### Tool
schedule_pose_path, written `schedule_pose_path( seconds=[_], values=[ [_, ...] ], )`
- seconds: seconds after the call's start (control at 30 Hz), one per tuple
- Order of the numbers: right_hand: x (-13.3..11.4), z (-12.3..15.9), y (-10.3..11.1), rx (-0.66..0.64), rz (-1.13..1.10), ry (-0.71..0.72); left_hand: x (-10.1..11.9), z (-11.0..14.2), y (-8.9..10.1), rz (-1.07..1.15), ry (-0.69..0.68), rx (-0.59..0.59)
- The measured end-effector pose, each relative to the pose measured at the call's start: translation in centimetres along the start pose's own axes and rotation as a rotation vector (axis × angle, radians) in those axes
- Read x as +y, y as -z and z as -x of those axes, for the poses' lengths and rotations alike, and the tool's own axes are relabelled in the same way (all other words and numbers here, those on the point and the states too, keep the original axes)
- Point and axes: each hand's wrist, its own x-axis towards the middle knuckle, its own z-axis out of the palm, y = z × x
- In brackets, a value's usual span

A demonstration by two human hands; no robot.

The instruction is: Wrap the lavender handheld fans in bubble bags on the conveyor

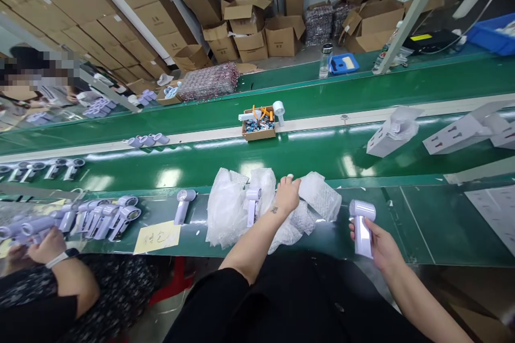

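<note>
My right hand [380, 244] grips the handle of a lilac handheld fan [362, 225], held upright just above the green bench edge. My left hand [286, 194] reaches forward onto a heap of clear bubble-wrap bags [229, 206], fingers curled on a bag; what they pinch is the wrap itself. A second lilac fan [252, 204] lies on the heap just left of that hand. A third fan [183, 204] lies alone on the bench further left.
A co-worker's hand [47, 246] at lower left sits by a row of several lilac fans [100, 217]. More fans ride the green conveyor [314, 153], with white boxes [392, 131] at right. A small carton of parts [258, 124] and a yellow note [157, 236] lie nearby.
</note>
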Motion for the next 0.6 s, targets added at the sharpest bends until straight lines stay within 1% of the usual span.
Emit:
schedule_pose_path(
  seconds=[0.07, 0.1, 0.13, 0.2, 0.27, 0.3, 0.33, 0.4, 0.53, 0.57, 0.6],
  values=[
    [1.1, -0.1, 0.5, 0.028, -0.029, 0.002, 1.9, 0.5, -3.1, -0.029, -0.084, -0.003],
    [1.7, 0.0, 0.7, 0.042, -0.035, 0.002, 3.0, 0.7, -4.8, -0.022, -0.123, -0.045],
    [2.2, 0.2, 1.1, 0.059, -0.033, 0.003, 4.0, 0.9, -6.6, 0.005, -0.120, -0.099],
    [2.9, 0.8, 1.7, 0.089, -0.016, 0.010, 5.5, 1.0, -9.5, 0.050, 0.030, -0.191],
    [3.2, 1.9, 2.4, 0.097, 0.004, 0.056, 5.9, 0.7, -11.4, 0.075, 0.192, -0.243],
    [3.2, 2.5, 2.7, 0.086, 0.016, 0.090, 5.8, 0.5, -11.9, 0.091, 0.226, -0.260],
    [3.2, 3.1, 2.8, 0.063, 0.033, 0.124, 5.5, 0.4, -12.1, 0.113, 0.222, -0.275],
    [2.8, 4.2, 2.7, -0.035, 0.091, 0.147, 4.8, 0.5, -12.0, 0.182, 0.143, -0.314],
    [1.8, 4.6, 1.4, -0.333, 0.234, 0.024, 3.9, 1.3, -10.7, 0.362, -0.045, -0.439],
    [1.6, 4.5, 1.1, -0.366, 0.249, 0.002, 3.7, 1.5, -10.3, 0.393, -0.074, -0.465],
    [1.4, 4.3, 0.8, -0.373, 0.259, -0.009, 3.5, 1.7, -9.8, 0.436, -0.083, -0.487]
  ],
)
